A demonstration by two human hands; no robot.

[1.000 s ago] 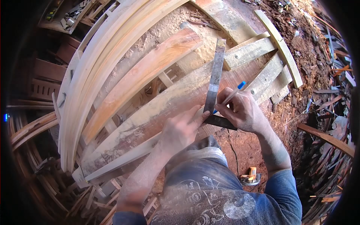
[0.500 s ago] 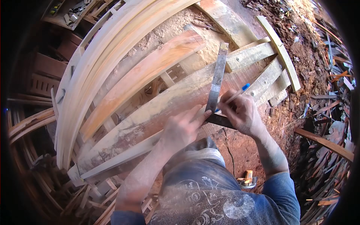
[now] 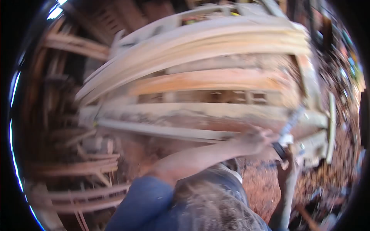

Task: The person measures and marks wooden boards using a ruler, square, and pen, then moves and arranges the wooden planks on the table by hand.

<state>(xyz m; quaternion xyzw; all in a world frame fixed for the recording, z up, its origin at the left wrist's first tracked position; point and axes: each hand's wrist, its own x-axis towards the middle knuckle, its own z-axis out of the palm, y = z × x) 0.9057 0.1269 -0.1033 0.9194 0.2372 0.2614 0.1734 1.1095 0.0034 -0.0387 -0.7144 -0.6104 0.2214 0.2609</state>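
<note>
A try square lies near the right end of the workpiece, its metal blade [image 3: 293, 121] pointing up and right and its dark handle [image 3: 280, 150] at the lower end. My left hand [image 3: 259, 139] reaches in from the left beside the square's corner. Motion smears its fingers, so their grip is unclear. On the other side, my right hand [image 3: 290, 158] is closed around the lower part of the dark handle. No pen can be made out in the blur. Beneath both hands runs a broad reddish, dusty timber [image 3: 219, 124].
Long curved pale planks [image 3: 192, 40] lie across the far side, with an orange-toned plank [image 3: 216, 79] nearer. A narrow pale strip [image 3: 165, 129] runs along the near edge. Offcuts and chips [image 3: 327, 184] cover the ground at right; stacked lumber [image 3: 77, 169] stands at left.
The view has swung left, so the workpiece now lies more level and both hands appear farther right. The blue-ended pen seen in my right hand earlier no longer shows.
</note>
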